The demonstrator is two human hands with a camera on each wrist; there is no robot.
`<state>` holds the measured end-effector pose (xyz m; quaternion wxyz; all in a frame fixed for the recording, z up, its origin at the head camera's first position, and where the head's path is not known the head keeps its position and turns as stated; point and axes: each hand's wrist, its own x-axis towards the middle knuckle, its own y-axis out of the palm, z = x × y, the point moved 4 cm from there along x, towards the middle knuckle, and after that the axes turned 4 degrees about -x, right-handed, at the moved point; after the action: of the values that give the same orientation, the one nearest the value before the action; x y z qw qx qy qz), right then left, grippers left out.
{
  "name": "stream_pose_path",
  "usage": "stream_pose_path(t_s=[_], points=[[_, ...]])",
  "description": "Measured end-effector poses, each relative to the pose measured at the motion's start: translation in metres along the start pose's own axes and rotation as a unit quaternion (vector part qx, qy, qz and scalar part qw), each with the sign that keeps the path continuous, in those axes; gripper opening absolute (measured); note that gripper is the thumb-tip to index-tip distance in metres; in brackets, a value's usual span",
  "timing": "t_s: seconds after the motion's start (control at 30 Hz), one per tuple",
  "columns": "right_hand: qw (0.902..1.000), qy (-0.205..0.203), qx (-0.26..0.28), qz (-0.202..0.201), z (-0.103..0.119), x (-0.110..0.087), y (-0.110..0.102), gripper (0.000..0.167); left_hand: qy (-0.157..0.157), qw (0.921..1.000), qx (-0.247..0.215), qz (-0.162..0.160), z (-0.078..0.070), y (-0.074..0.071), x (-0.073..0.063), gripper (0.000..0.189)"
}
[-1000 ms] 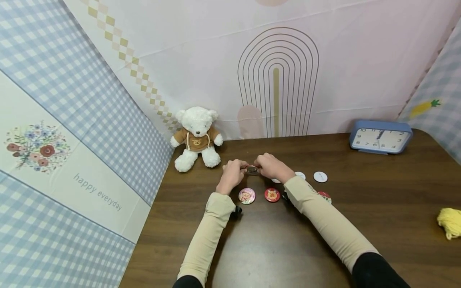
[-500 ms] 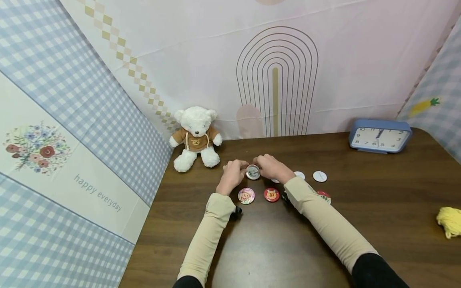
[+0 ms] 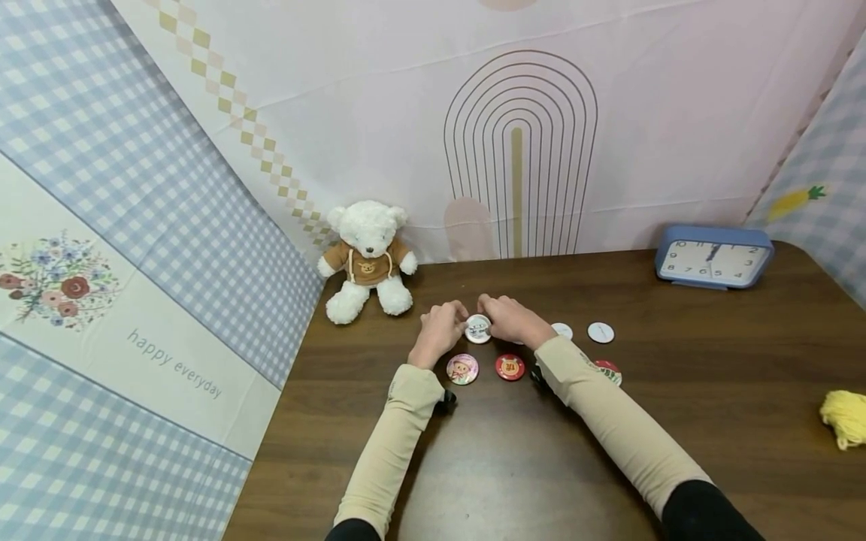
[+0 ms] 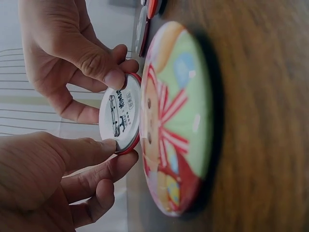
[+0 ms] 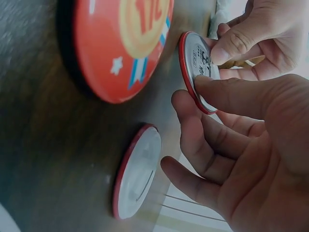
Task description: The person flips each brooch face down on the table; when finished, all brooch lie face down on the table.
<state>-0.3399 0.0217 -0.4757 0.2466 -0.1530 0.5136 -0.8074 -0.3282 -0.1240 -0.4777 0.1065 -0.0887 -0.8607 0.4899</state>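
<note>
A round pin-back badge [image 3: 477, 328], its silver back with black print and a pin facing me, is held between both hands. My left hand [image 3: 436, 334] pinches its left edge, thumb on the back. On the opposite edge, my right hand [image 3: 513, 318] pinches with thumb and fingers. The red rim of the badge [image 5: 188, 72] shows in the right wrist view. Nearer to me lie a pink cartoon badge [image 3: 463, 369] and a red badge [image 3: 510, 367], both face up. A white-backed badge [image 5: 139, 171] lies by the right hand, mostly hidden in the head view.
Two more white-backed badges [image 3: 601, 332] lie right of the hands. A red and green badge [image 3: 609, 371] is partly covered by the right sleeve. A white teddy bear [image 3: 368, 259], a blue clock [image 3: 714, 257] and yellow yarn [image 3: 844, 418] stand or lie around the wooden table [image 3: 514, 466].
The badge between the hands has tilted from nearly edge-on to showing its back fully to the head view. It has come slightly nearer to me, and both hands have shifted a little.
</note>
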Motion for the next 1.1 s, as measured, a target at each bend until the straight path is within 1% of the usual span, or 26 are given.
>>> stream_pose_path(t_s=[0.07,0.17,0.33,0.43,0.57,0.7,0.9,1.1], points=[[1.0000,-0.001,0.002,0.000,0.000,-0.001,0.000,0.022,0.001,1.0000,0.003,0.006,0.000,0.001,0.000,0.006],[1.0000,0.001,-0.003,0.001,0.000,-0.002,0.001,0.019,0.005,0.9997,0.011,0.023,-0.002,0.002,0.000,0.010],[0.9998,0.016,-0.003,0.009,-0.002,-0.001,0.002,0.016,0.009,0.9982,0.023,0.055,-0.005,0.004,0.000,0.022],[0.9996,0.024,-0.004,0.011,-0.003,-0.001,0.003,0.015,0.007,0.9973,0.019,0.071,-0.006,0.006,-0.001,0.028],[0.9992,0.032,-0.021,0.014,-0.002,0.000,0.002,0.014,0.004,0.9958,0.012,0.091,-0.009,0.006,-0.002,0.036],[0.9988,0.034,-0.030,0.019,0.000,0.001,0.002,0.012,-0.002,0.9950,0.015,0.098,-0.010,0.006,-0.002,0.039],[0.9987,0.030,-0.034,0.023,0.002,0.001,0.001,0.008,-0.008,0.9941,0.025,0.105,-0.008,0.008,-0.003,0.036],[0.9984,0.009,-0.056,0.005,0.008,-0.003,-0.001,0.007,-0.023,0.9926,0.031,0.115,-0.008,0.009,-0.005,0.040]])
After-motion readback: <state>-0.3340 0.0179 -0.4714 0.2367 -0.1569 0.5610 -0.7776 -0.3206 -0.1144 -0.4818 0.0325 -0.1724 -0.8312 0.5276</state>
